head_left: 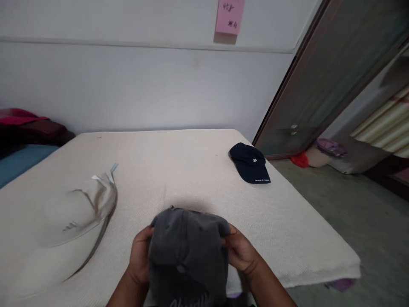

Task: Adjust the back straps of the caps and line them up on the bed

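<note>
A dark grey baseball cap [188, 251] is held up near the front edge of the bed, with light lettering partly cut off at the bottom of the view. My left hand [140, 253] grips its left side, and my right hand [239, 249] grips the right side; the fingertips of both are partly hidden by the cloth. To the left lie pale beige caps [73, 217], one seemingly over another, blurred, with small tags sticking up. A navy cap [251, 164] with a small white logo rests farther back on the right.
The caps lie on a cream-covered bed [191, 162] against a white wall [143, 89]. A pink note [229, 17] hangs above. Dark red and blue fabrics [32, 136] are at the far left. A glass door [316, 85] and grey floor [319, 200] are on the right.
</note>
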`<state>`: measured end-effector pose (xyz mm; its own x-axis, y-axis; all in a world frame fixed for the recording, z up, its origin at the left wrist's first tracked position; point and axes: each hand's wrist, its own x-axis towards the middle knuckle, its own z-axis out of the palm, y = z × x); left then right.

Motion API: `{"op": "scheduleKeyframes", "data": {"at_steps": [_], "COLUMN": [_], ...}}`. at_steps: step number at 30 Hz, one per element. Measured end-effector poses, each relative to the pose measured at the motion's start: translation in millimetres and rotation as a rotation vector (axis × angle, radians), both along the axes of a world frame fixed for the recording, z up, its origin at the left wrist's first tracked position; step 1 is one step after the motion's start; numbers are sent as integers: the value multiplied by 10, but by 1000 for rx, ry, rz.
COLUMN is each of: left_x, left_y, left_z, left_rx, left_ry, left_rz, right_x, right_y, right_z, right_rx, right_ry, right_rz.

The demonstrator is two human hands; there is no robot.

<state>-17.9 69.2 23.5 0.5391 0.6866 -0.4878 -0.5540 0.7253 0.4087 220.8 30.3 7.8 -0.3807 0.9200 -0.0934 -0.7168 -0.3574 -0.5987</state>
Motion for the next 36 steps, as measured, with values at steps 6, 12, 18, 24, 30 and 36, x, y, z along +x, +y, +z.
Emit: {"op": "scheduleKeyframes", "data": {"at_steps": [6, 12, 18, 24, 30, 36], "left_x": [-73, 114, 247, 286, 366, 365], "left_y": [-83, -127, 7, 34, -22, -5], "left_z": [158, 232, -18, -36, 28, -50], "left_rx": [117, 282, 312, 264, 326, 274], "left_ry": [204, 292, 555, 503, 417, 431], "left_rz": [-10, -261, -51, 105, 115, 89], "right_x": [46, 99, 160, 131, 94, 125], "right_y": [108, 155, 225, 285, 252, 251], "right_z": [76, 72, 105, 75, 70, 130], "right_rx": [41, -34, 1, -75, -21, -40], "right_ry": [16, -46, -200, -145, -324, -351], "right_rz": [51, -45, -242, -304, -242, -245]}}
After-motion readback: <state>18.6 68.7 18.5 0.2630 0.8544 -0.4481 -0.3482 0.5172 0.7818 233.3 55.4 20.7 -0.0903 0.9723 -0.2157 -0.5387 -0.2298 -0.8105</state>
